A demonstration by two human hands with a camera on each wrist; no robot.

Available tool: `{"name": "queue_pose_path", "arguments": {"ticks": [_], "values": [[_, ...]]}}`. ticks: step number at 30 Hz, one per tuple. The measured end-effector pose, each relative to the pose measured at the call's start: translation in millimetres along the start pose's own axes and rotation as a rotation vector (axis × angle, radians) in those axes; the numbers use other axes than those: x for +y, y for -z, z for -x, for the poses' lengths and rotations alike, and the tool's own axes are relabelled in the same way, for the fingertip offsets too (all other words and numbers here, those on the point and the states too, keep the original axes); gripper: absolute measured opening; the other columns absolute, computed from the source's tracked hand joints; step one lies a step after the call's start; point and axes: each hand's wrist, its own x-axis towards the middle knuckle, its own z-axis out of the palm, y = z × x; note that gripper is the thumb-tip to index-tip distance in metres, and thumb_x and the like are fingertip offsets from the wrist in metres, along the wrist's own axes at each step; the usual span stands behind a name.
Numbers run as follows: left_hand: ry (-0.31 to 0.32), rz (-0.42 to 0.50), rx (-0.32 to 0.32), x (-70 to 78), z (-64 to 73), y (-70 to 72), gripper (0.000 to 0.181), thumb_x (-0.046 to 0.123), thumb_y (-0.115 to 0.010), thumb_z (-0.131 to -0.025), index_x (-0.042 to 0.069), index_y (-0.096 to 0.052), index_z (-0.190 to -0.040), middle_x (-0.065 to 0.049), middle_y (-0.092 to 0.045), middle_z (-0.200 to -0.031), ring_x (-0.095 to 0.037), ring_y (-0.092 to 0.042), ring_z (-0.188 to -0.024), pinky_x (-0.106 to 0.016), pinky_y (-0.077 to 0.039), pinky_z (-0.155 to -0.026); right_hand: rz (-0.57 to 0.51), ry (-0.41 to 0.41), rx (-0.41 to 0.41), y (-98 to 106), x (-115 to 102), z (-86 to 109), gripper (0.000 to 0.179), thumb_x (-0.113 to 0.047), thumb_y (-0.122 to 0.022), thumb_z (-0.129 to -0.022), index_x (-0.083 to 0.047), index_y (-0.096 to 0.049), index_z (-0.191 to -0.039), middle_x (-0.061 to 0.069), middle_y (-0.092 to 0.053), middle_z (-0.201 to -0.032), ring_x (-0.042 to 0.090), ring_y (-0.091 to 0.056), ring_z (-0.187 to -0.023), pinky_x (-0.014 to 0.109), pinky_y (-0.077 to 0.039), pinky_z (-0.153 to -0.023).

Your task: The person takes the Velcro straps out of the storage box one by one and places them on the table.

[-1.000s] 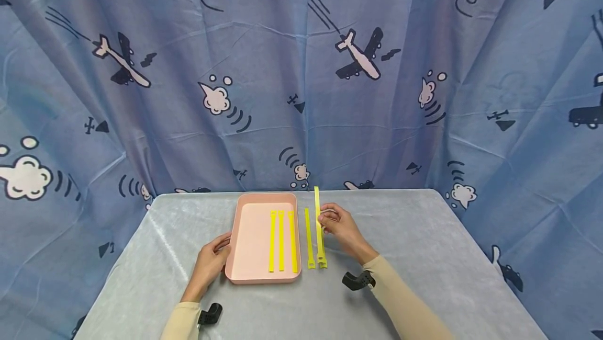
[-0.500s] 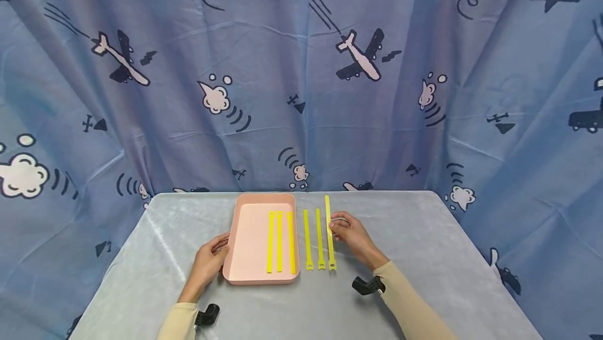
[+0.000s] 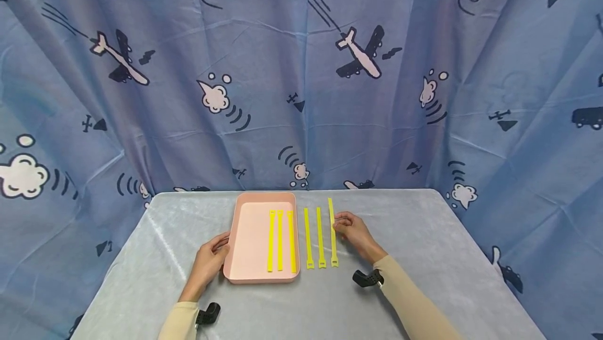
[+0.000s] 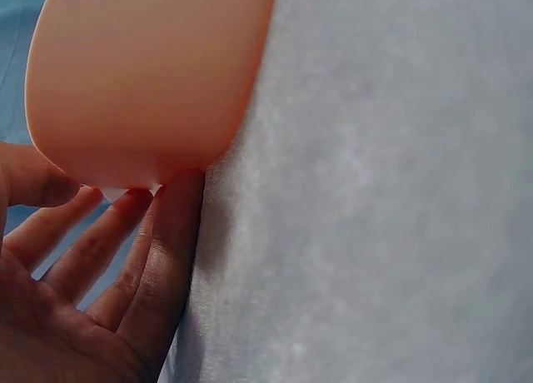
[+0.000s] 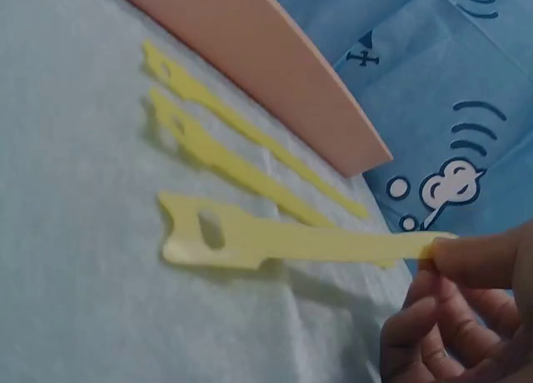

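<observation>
In the head view my left hand rests its fingers against the left side of a pink tray. Up close in the left wrist view, fairly straight fingertips touch the tray's outer wall. Three yellow cable ties lie lengthwise along the tray's right half. My right hand pinches another yellow cable tie near its narrow end, between thumb and fingers. That tie's slotted head points toward me, low above the cloth. Two more yellow ties lie side by side between the tray and the right hand.
A pale grey cloth covers the table. Behind it hangs a blue curtain printed with planes and stars. Each wrist wears a black camera mount.
My right hand has moved right with its cable tie, away from the two ties beside the tray, and lowered it toward the cloth. The left hand has stayed at the tray.
</observation>
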Motion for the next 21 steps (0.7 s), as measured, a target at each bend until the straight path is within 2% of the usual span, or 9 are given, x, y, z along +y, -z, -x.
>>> {"name": "queue_pose_path", "arguments": {"ticks": [9, 15, 21], "values": [[0.002, 0.018, 0.005, 1.3, 2.1, -0.2, 0.042, 0.017, -0.054, -0.1, 0.013, -0.053, -0.142, -0.017, -0.059, -0.137, -0.03, -0.064, -0.115, -0.024, -0.055, -0.07, 0.103, -0.005, -0.01, 3, 7, -10.5, 0.027, -0.006, -0.065, -0.092, -0.002, -0.059, -0.118, 0.007, -0.068, -0.09, 0.014, -0.056, -0.069, 0.025, -0.044, -0.057], [0.006, 0.009, -0.01, 1.9, 2.5, -1.4, 0.042, 0.017, -0.054, -0.101, 0.012, -0.053, -0.142, -0.018, -0.058, -0.138, -0.031, -0.063, -0.116, -0.025, -0.055, -0.072, 0.164, -0.007, 0.0, 5, 11, -13.7, 0.024, 0.0, -0.066, -0.088, 0.001, -0.06, -0.111, 0.004, -0.068, -0.08, 0.013, -0.057, -0.066, 0.024, -0.044, -0.052], [0.008, 0.018, -0.003, 1.2, 1.5, -0.1, 0.041, 0.018, -0.054, -0.101, 0.014, -0.054, -0.141, -0.015, -0.059, -0.137, -0.029, -0.064, -0.115, -0.024, -0.055, -0.073, 0.187, -0.01, 0.003, 4, 10, -15.8, 0.024, -0.003, -0.071, -0.086, -0.001, -0.061, -0.108, 0.003, -0.066, -0.077, 0.013, -0.059, -0.065, 0.024, -0.045, -0.051]]}}
